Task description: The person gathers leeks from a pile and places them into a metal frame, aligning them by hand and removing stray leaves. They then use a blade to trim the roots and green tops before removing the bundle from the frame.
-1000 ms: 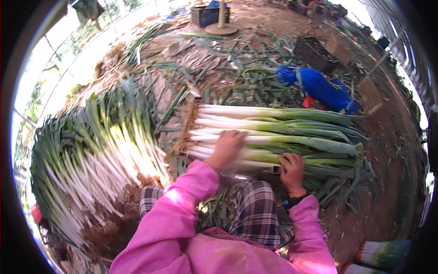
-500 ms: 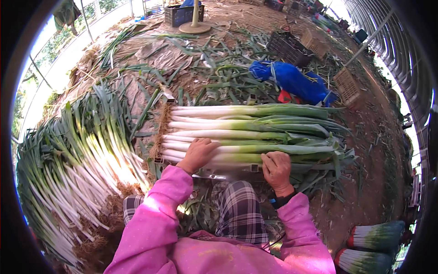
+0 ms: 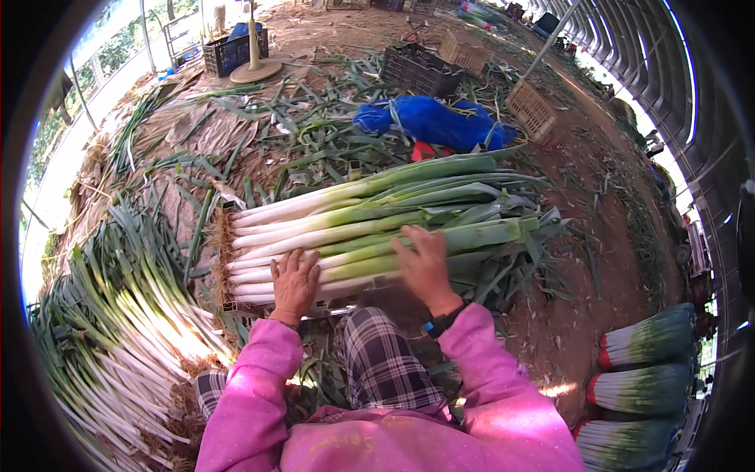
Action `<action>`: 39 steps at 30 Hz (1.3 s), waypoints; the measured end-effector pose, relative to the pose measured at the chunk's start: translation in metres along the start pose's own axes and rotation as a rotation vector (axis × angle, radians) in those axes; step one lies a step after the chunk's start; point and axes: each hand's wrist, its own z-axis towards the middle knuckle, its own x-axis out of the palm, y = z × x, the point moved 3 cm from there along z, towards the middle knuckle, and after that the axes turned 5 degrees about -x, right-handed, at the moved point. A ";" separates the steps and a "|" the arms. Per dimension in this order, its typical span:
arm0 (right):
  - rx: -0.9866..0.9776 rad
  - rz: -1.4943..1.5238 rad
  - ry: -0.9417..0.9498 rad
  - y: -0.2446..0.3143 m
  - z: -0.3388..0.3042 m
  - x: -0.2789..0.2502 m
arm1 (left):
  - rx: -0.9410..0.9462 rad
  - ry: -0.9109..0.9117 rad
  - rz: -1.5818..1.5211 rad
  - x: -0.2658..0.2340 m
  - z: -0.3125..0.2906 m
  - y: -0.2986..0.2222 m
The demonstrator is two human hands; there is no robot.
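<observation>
A bundle of long leeks (image 3: 354,220) lies across the ground in front of me, white stalks and roots to the left, green leaves to the right. My left hand (image 3: 294,280) rests flat on the white stalks near the root end, fingers spread. Farther right, my right hand (image 3: 425,264) presses palm down on the pale green part of the same bundle. A dark watch sits on my right wrist. Both arms wear pink sleeves, and my plaid trouser knees are just below the bundle.
A large heap of loose leeks (image 3: 118,330) fills the lower left. Tied leek bundles (image 3: 641,377) stand at the lower right. Beyond lie cut green leaves, a blue bag (image 3: 432,122), a dark crate (image 3: 421,69) and a woven basket (image 3: 531,110).
My left hand slid leftward toward the root end of the bundle, and my right hand moved up onto the green part. The view tilted, so the bundle now lies slanted.
</observation>
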 end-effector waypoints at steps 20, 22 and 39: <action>1.417 -0.075 -0.900 -0.279 -0.322 -0.256 | 0.006 0.013 -0.062 0.016 0.013 -0.018; 1.078 -0.117 -0.434 -0.212 -0.256 -0.156 | -0.038 0.019 0.031 0.000 0.003 0.014; 1.153 -0.019 0.258 -0.302 -0.103 -0.143 | -0.057 0.062 0.018 -0.007 0.002 0.022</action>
